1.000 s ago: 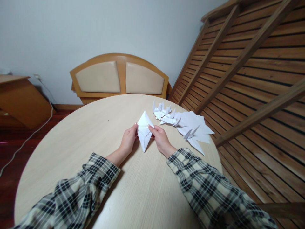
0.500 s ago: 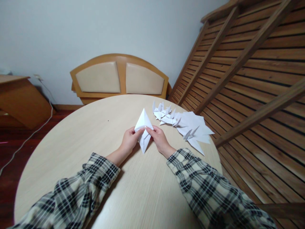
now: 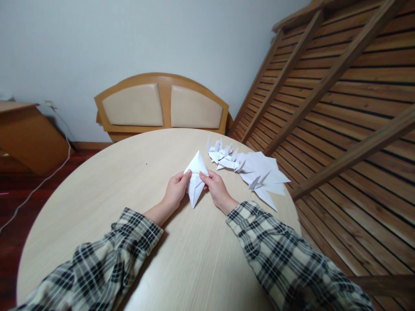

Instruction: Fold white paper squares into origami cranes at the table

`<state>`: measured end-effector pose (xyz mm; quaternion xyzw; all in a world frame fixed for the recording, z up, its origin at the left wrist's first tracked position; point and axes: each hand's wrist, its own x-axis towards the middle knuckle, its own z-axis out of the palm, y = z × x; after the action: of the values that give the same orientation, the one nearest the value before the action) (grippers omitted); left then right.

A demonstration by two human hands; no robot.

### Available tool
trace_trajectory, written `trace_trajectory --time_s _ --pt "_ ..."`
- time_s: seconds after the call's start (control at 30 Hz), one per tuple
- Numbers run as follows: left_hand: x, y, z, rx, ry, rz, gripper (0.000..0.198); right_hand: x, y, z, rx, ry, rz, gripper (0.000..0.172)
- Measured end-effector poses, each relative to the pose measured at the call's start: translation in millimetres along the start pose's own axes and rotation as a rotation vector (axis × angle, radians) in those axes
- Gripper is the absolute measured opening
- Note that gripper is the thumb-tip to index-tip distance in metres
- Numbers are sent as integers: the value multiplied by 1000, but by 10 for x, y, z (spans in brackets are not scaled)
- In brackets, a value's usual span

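Between my two hands is a white sheet of paper folded into a long diamond (image 3: 197, 166), one point facing away from me and one toward me. My left hand (image 3: 176, 188) pinches its left corner, thumb on top. At the right corner my right hand (image 3: 218, 188) grips it the same way, its thumb pressing near the middle crease. The fingers under the paper are hidden. To the right of my hands, several folded white paper cranes (image 3: 231, 160) stand in a row, and another paper crane (image 3: 258, 183) rests on loose paper.
Loose white paper sheets (image 3: 259, 163) lie fanned at the right edge of the round wooden table (image 3: 106, 190). Behind it stands a headboard (image 3: 166, 103). A slatted wooden frame (image 3: 340, 112) leans close on the right. At left are a desk (image 3: 32, 138) and a white cable (image 3: 39, 188).
My thumbs have moved apart along the middle crease, the left one shifting left. The diamond's far point has tipped slightly to the right and toward me. Both hands keep their hold.
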<state>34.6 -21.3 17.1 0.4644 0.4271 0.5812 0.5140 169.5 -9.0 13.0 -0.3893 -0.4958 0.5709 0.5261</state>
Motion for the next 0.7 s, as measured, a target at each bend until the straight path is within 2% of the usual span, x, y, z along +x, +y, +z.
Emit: trace_trajectory --time_s 0.33,0.5,0.7 --pt "4 1 24 -61 -7 -4 43 40 76 -20 -51 73 -31 42" --pt "19 -29 15 -17 50 11 39 34 59 -20 -33 74 -19 43" --pt "38 -67 -5 -89 56 2 39 27 21 -34 10 114 7 46"
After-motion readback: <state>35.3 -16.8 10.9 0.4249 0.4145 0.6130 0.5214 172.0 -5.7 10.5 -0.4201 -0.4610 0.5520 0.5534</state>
